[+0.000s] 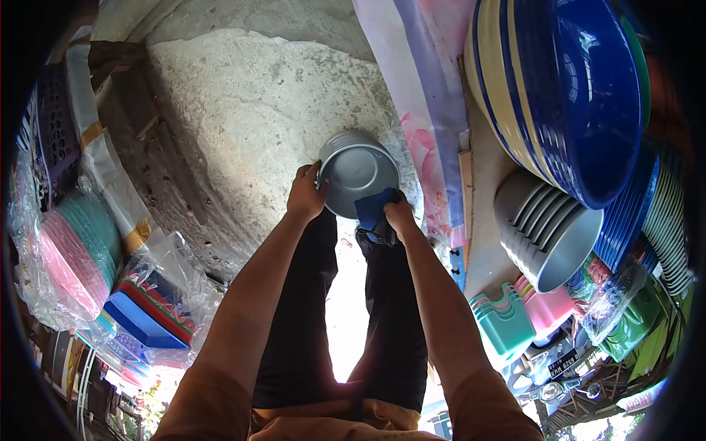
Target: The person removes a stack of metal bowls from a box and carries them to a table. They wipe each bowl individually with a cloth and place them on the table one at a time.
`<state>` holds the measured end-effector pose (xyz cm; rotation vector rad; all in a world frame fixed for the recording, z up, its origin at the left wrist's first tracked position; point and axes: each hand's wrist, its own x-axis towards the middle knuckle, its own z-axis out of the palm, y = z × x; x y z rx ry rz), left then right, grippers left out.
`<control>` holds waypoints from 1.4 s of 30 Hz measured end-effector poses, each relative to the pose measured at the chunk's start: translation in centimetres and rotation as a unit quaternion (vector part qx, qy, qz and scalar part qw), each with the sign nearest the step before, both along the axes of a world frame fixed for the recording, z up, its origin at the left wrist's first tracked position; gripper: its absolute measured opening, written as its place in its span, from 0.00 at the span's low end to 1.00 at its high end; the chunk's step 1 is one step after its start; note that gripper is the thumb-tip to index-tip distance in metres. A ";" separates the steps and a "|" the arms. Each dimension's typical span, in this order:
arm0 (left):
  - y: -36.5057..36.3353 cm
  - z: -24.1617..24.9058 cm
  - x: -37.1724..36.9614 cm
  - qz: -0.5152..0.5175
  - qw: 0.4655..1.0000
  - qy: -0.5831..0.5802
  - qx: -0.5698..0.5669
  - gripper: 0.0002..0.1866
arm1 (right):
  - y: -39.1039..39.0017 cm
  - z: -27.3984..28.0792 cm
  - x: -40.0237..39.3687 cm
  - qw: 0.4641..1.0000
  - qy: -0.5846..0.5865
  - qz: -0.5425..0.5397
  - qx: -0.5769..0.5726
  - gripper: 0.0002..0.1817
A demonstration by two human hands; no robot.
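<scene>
A stack of grey plastic buckets (360, 176) is in front of my legs, its round mouth tilted towards me. My left hand (307, 192) grips the rim on its left side, fingers closed over the edge. On the right of the rim, my right hand (399, 214) is closed on a dark blue cloth (375, 206). The cloth lies against the lower right part of the bucket's mouth. Part of the inside wall is hidden behind the cloth.
At right are large blue basins (596, 95), another stack of grey buckets (551, 231) and green tubs (504, 323). Left are plastic-wrapped pink baskets (70, 257) and blue trays (143, 320). Concrete floor (243, 95) lies ahead, beside a flowered cloth (430, 147).
</scene>
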<state>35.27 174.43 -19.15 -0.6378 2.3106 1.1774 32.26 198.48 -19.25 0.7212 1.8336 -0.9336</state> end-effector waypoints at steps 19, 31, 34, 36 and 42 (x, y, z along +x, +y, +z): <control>1.1 16.2 -2.4 0.102 0.975 0.133 0.145 0.19 | 1.4 25.1 -0.1 0.991 0.127 0.034 0.024 0.36; 8.2 41.4 -2.7 0.203 0.896 0.210 0.334 0.18 | 5.3 57.6 -0.2 0.896 0.433 -0.052 -0.081 0.25; 10.7 46.7 -3.0 0.102 0.901 0.295 0.301 0.14 | 2.5 54.0 0.1 0.857 0.503 0.053 -0.099 0.30; 11.7 49.0 -3.1 0.012 0.903 0.333 0.271 0.10 | 1.3 51.9 0.7 0.823 0.553 0.085 -0.097 0.31; 12.3 53.1 -4.9 0.031 0.894 0.388 0.221 0.19 | 5.2 55.1 -0.2 0.802 0.365 0.464 0.093 0.37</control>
